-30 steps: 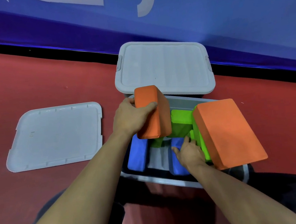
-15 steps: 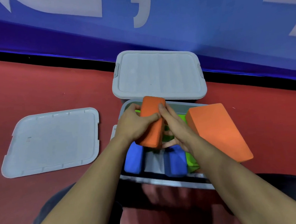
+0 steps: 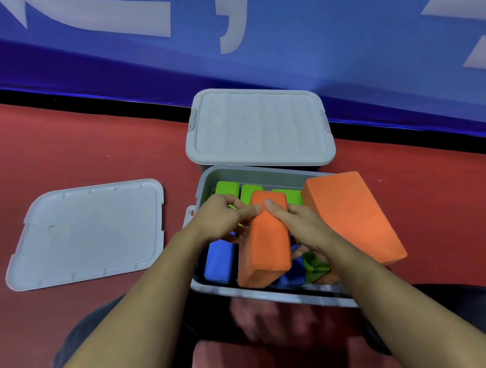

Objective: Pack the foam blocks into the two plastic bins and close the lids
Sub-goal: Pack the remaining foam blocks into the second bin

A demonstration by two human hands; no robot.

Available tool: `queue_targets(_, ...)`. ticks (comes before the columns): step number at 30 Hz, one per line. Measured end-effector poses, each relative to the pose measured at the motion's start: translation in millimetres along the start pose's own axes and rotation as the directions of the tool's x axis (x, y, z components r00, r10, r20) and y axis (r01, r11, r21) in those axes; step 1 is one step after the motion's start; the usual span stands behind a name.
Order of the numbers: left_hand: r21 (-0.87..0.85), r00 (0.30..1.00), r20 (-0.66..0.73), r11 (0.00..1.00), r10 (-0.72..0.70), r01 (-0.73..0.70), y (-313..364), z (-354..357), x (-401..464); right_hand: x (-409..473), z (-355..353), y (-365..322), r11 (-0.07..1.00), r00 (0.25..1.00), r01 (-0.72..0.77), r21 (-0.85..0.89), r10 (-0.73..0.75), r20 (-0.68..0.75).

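Big white characters on the blue banner [image 3: 339, 26] at the back, but cropped too hard to read. No labels visible on the bins or lids.

Open bin [image 3: 253, 177] sitting on the red floor [image 3: 69, 147], right in front of the knees. Left hand [image 3: 224, 218] and right hand [image 3: 302, 222] both on the same orange block [image 3: 266, 241], which stands tilted over the middle of the bin, far end up by the fingertips, near end down by the bin's near wall. Left grip pinching the block's left edge near the top with thumb on the face; right grip wrapped over the right side, index finger laid across the top face. Both forearms reaching in from the near edge, roughly mirrored.

Second, larger orange block [image 3: 355, 217] leaning over the bin's right rim. Green blocks [image 3: 227, 189] upright along the far wall, a blue block [image 3: 218, 263] at the near-left corner inside.

Closed bin [image 3: 260, 128] with lid on, touching or just behind the open one. Loose lid [image 3: 92, 231] flat on the floor, off to the left.
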State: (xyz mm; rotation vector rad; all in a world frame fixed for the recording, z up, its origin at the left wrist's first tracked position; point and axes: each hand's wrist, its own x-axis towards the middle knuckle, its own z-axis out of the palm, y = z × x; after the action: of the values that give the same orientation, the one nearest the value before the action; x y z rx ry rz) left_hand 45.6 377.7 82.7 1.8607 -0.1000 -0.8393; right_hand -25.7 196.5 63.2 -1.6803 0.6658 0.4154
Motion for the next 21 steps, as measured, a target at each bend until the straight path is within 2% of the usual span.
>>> queue_targets(3, 0.051, 0.999, 0.021, 0.998, -0.045, 0.044, -8.3, 1.2, 5.2, 3.3, 8.0, 8.7, 1.000, 1.000, -0.007, -0.005, 0.007, -0.027)
queue_targets(7, 0.030, 0.999, 0.014, 0.998, -0.047, 0.047, -13.9, -4.3, 12.7, 10.5, 14.4, 8.2, 1.000, 0.999, -0.002, 0.000, 0.002, -0.052)
queue_targets(12, 0.040, 0.997, 0.058, 0.998, -0.060, 0.058, -15.6, -16.4, 20.9, 16.9, 14.6, 1.7, 0.996, 1.000, 0.000, -0.087, -0.003, -0.030)
queue_targets(19, 0.184, 0.992, 0.040, 0.977, -0.121, 0.112, -51.6, -5.7, 40.5, 36.6, 37.1, 36.6, 0.995, 0.995, -0.094, 0.028, 0.093, 0.047)
queue_targets(21, 0.207, 0.992, -0.009, 0.971, -0.122, 0.122, -73.4, 2.2, 47.1, 49.4, 45.6, 51.0, 0.993, 0.992, -0.117, 0.035, 0.115, 0.045)
